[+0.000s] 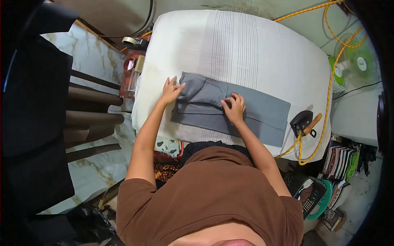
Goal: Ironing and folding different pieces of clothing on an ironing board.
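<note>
A folded grey garment [264, 107], perhaps trousers, lies across a padded board covered with a white striped cloth [283, 55]. My left hand [173, 91] is at its left end, thumb on the edge of the fabric and fingers apart. Near the middle of the garment, my right hand [235, 107] rests with bent fingers beside the edge of the folded-over part; whether it pinches fabric cannot be told. To the right of the garment stands a black clothes iron [301, 121] with a wooden handle, its yellow cord looping off the board's near right side.
A tape dispenser [135, 41] and small items sit on a red surface past the board's left edge. A green fan [358, 63] stands at the right. Stacked folded fabrics [338, 163] and a black basket [311, 196] are low at the right. Dark rolls [95, 118] lie at the left.
</note>
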Demonstrator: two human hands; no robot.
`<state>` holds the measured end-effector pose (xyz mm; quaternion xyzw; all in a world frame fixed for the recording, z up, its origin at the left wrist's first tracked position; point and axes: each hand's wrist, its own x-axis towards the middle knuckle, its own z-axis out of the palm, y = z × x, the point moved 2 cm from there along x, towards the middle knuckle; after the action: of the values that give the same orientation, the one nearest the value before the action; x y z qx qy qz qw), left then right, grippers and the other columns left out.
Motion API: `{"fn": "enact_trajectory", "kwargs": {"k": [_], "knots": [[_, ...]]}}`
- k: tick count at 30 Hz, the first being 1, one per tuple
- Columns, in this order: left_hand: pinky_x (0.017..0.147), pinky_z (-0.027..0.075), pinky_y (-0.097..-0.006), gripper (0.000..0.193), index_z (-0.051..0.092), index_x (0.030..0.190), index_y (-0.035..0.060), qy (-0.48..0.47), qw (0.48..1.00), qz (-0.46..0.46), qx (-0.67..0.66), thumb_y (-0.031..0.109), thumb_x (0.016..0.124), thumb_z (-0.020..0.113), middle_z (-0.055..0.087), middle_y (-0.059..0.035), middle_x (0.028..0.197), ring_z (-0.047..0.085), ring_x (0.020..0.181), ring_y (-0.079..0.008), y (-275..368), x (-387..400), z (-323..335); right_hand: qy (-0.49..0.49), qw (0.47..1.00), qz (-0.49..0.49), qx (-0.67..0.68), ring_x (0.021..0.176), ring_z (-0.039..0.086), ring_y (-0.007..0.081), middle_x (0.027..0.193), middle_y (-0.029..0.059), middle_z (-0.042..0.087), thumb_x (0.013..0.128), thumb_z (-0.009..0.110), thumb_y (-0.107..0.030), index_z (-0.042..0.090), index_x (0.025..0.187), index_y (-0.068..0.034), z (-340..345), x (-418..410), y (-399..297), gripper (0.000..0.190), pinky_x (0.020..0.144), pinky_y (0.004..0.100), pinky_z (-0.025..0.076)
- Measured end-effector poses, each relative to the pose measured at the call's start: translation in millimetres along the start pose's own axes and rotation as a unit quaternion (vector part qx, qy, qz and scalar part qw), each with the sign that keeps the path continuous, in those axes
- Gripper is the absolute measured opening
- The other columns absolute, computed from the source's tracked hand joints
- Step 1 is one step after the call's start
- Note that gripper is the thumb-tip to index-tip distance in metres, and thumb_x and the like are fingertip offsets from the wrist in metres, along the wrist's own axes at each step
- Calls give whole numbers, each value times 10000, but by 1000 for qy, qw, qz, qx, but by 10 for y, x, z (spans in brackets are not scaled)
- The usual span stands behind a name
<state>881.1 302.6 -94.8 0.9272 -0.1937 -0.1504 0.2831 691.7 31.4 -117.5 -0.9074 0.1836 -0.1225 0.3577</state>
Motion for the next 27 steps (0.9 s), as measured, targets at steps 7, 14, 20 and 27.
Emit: {"fn": "enact_trajectory", "kwargs": {"k": [7,14,20,27], "knots": [[1145,141,-502,337,774,836,162,26,999,6,36,487,773,712,247,-188,1541,74,1428,-452,-224,-126,69,32,999,34,-6,1375,260,348,1392,85,458,802,704,-342,665,828,-144,68,-41,-24,204,1072,541,196],[1153,135,-485,273,750,838,121,33,999,-15,2,391,810,718,206,-160,1561,47,1445,-415,-325,-268,79,17,999,42,13,1366,274,361,1401,62,469,803,702,-329,692,791,-147,-35,-136,99,182,1078,527,212],[1149,102,-511,268,758,808,159,41,994,-9,-98,424,789,715,199,-152,1566,14,1444,-429,-491,-370,-2,48,994,37,88,1369,274,363,1438,29,443,784,711,-328,702,751,-165,-70,-124,30,166,1085,529,201],[1077,24,-674,243,741,781,173,-5,991,-44,128,411,804,694,206,-104,1573,29,1455,-390,-159,-596,-124,3,998,35,-57,1376,274,351,1447,67,424,768,703,-279,687,822,-172,-184,-226,35,121,1091,521,195]]}}
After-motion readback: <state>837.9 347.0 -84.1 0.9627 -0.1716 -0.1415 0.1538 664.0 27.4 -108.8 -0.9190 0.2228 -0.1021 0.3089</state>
